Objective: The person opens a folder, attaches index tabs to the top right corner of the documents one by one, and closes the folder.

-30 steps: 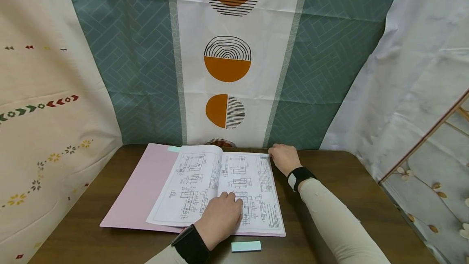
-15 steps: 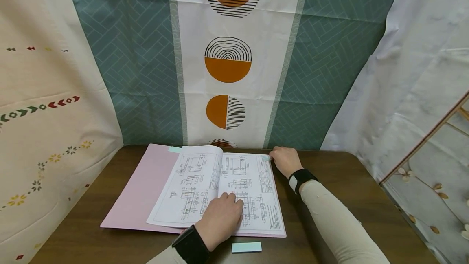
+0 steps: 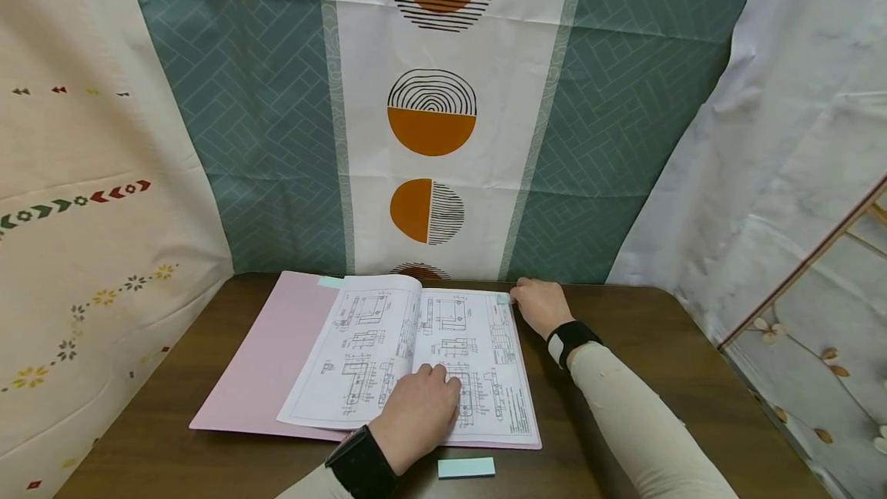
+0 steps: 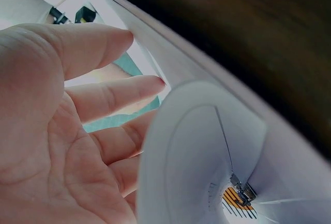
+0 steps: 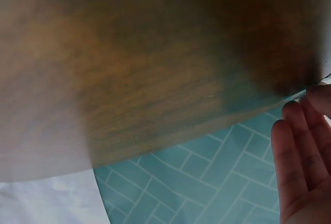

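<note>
A stapled-looking booklet of technical drawings (image 3: 478, 414) lies open inside a pink folder (image 3: 263, 368). My left hand (image 3: 419, 406) rests on the lower part of the right page, near the fold. In the left wrist view, the fingers of that hand (image 4: 88, 110) are loosely extended beside a curled page (image 4: 176, 141). At the page's upper right corner, my right hand (image 3: 540, 304) pinches the edge of a small pale green sticky note (image 3: 503, 299). The right wrist view shows the thumb (image 5: 319, 99) meeting the fingertips at the paper's edge.
A pad of pale green sticky notes (image 3: 466, 467) lies near the front of the brown table (image 3: 665, 376). Another green sticky note (image 3: 330, 282) is on the folder's upper edge. A patterned curtain (image 3: 277, 137) hangs right behind the table.
The green sticky note has come into sight at the page's upper right corner beside my right hand, which has shifted very slightly. My left hand has stayed in place.
</note>
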The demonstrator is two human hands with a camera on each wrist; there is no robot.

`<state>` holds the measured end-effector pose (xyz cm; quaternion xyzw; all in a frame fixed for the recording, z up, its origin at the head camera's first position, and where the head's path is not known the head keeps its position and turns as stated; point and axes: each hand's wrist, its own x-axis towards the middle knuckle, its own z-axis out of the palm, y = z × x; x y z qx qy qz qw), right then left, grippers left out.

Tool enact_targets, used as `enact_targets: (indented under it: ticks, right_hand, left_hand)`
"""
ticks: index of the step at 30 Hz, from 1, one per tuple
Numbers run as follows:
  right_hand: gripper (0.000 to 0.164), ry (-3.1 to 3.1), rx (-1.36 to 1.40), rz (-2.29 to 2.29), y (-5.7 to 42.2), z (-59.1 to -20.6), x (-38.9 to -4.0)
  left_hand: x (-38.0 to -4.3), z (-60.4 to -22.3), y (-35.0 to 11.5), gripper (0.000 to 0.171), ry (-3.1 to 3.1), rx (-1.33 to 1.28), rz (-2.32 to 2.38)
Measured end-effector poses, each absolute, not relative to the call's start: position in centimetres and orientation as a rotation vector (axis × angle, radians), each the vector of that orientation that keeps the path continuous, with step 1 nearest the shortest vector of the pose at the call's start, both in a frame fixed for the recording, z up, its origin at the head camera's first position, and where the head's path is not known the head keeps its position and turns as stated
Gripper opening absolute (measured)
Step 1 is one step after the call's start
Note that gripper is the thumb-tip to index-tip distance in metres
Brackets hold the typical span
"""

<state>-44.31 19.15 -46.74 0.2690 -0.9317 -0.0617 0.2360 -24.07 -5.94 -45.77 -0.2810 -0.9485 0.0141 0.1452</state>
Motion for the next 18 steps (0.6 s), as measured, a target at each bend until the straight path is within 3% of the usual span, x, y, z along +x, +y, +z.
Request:
enact_targets:
  ticks: [18]
  right_hand:
    - [0.008,-2.558,0.746,-0.101,19.48,-47.02,-44.23]
  left_hand:
    - [-24.15,-45.38,-5.69,0.025,-2.774,-0.823,0.036]
